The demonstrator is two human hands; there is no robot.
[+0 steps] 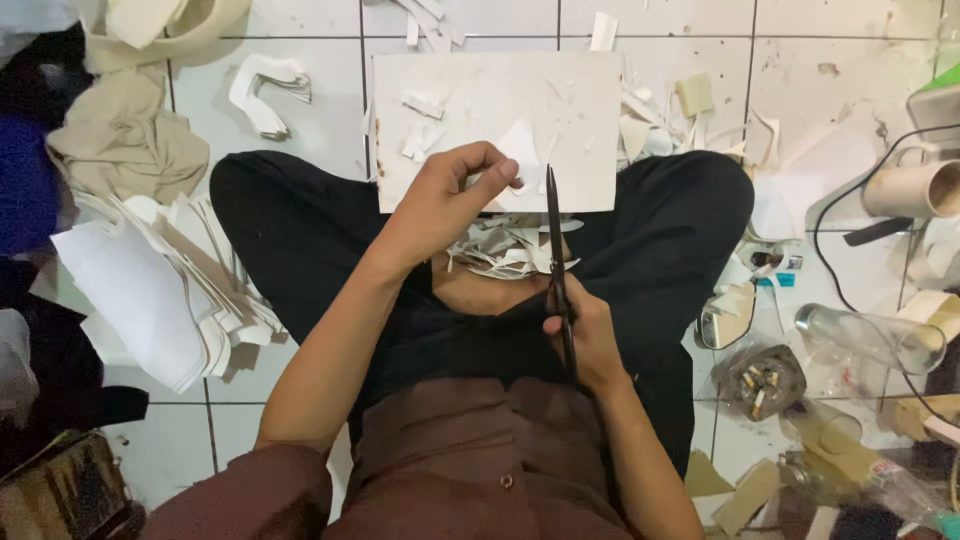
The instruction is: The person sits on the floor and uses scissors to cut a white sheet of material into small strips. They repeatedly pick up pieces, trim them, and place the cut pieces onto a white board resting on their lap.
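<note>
Right hand (585, 335) grips black scissors (556, 250); I judge the blades may nick my left hand (445, 195), pinching a white paper piece (520, 150) beside them.

Seated person's left hand (450, 195) pinches a white paper piece (522, 150) while right hand (585, 335) holds black scissors (555, 250) upright over a scrap-strewn board (480, 90)
</note>
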